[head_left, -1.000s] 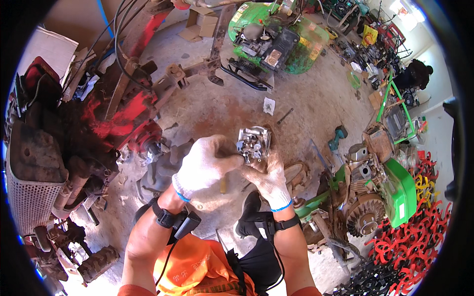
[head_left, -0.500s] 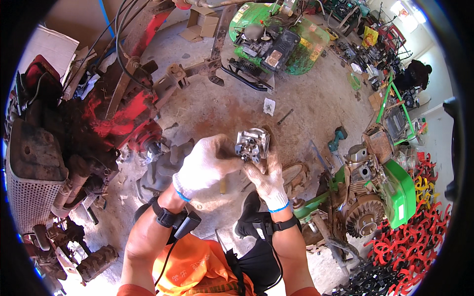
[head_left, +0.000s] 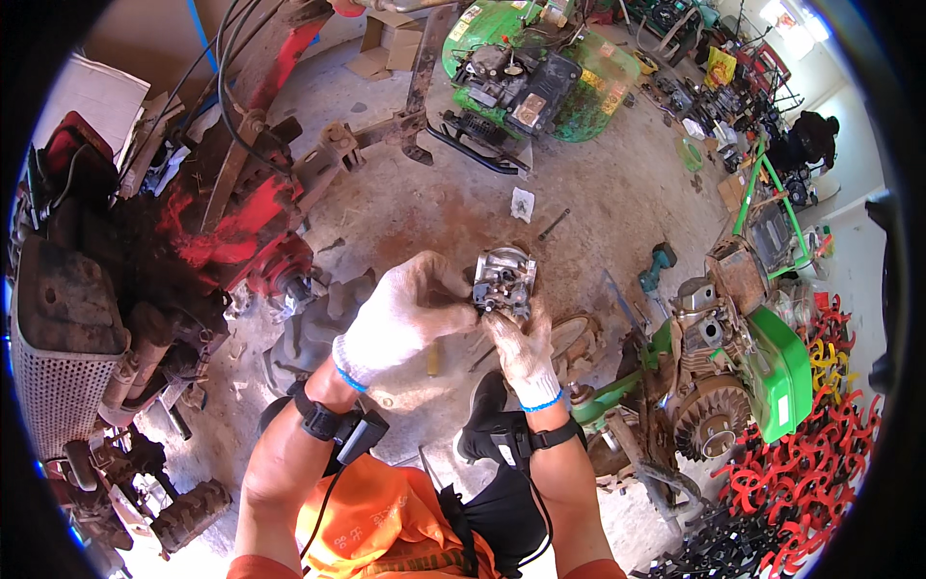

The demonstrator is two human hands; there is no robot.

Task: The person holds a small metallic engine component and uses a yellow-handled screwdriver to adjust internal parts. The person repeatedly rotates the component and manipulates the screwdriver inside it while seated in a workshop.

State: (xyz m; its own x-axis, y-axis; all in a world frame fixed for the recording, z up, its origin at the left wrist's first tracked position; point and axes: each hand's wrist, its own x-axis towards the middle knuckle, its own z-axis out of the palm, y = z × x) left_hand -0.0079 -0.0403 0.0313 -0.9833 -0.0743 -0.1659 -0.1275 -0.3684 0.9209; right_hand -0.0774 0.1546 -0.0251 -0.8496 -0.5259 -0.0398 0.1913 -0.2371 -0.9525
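A small silver metal carburetor (head_left: 504,281) with black fittings is held up in front of me, above the floor. My right hand (head_left: 526,355), in a white knit glove with a blue cuff edge, grips it from below and along its right side. My left hand (head_left: 397,317), gloved the same way, is closed at the carburetor's lower left, thumb and fingertips against its small parts. What the left fingertips pinch is too small to make out.
A rusty red machine (head_left: 236,217) stands at the left, a green mower (head_left: 521,92) ahead. At the right are a partly stripped engine (head_left: 709,357), a teal cordless tool (head_left: 658,268) and heaped red curved blades (head_left: 772,482). A rod-like tool (head_left: 554,224) lies on the floor.
The carburetor has moved slightly right and turned, so its round opening shows at a different angle. My left hand's fingers have shifted on its lower left side.
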